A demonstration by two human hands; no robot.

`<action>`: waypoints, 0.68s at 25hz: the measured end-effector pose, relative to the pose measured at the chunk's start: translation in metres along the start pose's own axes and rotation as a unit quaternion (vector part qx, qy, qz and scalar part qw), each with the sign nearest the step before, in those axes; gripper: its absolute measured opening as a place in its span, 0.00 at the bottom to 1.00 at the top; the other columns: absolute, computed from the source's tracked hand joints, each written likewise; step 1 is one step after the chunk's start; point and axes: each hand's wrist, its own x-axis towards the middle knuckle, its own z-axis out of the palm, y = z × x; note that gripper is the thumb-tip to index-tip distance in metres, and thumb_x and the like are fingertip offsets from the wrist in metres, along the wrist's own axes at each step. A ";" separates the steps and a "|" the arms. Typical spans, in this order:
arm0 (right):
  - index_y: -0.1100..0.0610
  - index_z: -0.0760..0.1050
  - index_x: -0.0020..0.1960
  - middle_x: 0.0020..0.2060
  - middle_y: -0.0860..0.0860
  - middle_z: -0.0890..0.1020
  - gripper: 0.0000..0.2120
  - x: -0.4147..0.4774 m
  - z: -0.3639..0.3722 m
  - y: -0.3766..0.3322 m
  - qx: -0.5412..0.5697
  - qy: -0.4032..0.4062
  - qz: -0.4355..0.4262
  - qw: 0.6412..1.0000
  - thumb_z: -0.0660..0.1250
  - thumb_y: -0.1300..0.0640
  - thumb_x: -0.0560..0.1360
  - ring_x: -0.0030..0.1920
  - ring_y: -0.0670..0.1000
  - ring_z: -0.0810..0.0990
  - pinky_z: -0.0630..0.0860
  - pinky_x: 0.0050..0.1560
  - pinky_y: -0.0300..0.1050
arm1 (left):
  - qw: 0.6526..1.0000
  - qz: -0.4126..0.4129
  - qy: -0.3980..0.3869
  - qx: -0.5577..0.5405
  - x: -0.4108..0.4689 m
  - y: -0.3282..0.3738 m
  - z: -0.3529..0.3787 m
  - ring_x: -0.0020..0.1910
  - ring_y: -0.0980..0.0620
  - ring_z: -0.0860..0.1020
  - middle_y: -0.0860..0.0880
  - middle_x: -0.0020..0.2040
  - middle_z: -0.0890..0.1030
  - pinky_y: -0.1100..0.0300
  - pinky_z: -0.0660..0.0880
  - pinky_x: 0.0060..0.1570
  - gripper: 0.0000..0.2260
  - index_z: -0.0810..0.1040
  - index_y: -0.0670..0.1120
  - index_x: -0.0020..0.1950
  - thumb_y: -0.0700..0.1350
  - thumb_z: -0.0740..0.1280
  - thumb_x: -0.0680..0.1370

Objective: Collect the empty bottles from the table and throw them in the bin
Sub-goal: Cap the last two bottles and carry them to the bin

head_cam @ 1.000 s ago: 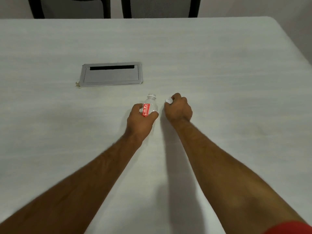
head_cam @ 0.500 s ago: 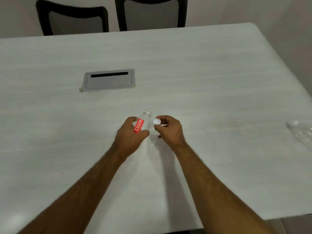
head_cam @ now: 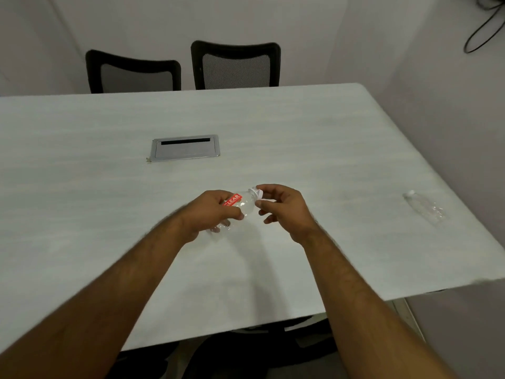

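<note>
**Cap going on, second bottle waiting near the edge**

The small clear plastic bottle with a red label (head_cam: 237, 204) is held tilted above the pale tabletop (head_cam: 300, 132), the left hand (head_cam: 211, 214) clamped round its body. The right hand (head_cam: 284, 207) pinches the white cap (head_cam: 259, 194) at the neck. If the cap goes on crooked it may slip from the fingers and roll away. A hard squeeze could buckle the thin plastic. A second clear crumpled bottle (head_cam: 425, 207) lies on its side near the right edge, where a nudge could send it to the floor. No bin is in view
</note>
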 end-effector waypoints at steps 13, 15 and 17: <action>0.56 0.84 0.56 0.41 0.52 0.85 0.10 -0.068 -0.085 -0.047 -0.094 -0.082 -0.008 0.992 0.73 0.62 0.75 0.37 0.49 0.81 0.79 0.37 0.43 | 0.977 0.106 -0.105 0.149 -0.028 0.052 0.025 0.45 0.54 0.79 0.51 0.52 0.83 0.62 0.74 0.41 0.21 0.81 0.55 0.62 0.41 0.76 0.70; 0.58 0.84 0.55 0.41 0.53 0.86 0.09 -0.069 -0.110 -0.041 -0.107 -0.071 -0.016 0.992 0.72 0.60 0.75 0.37 0.49 0.80 0.79 0.36 0.42 | 0.977 0.115 -0.080 0.160 -0.020 0.062 0.051 0.46 0.54 0.79 0.53 0.52 0.83 0.64 0.73 0.41 0.22 0.81 0.54 0.62 0.42 0.76 0.69; 0.60 0.83 0.55 0.41 0.53 0.85 0.08 -0.069 -0.147 -0.030 -0.097 -0.071 0.000 0.993 0.71 0.59 0.77 0.36 0.48 0.80 0.78 0.34 0.42 | 0.976 0.123 -0.057 0.173 -0.008 0.075 0.089 0.47 0.53 0.81 0.53 0.54 0.83 0.62 0.76 0.43 0.24 0.80 0.53 0.64 0.42 0.76 0.69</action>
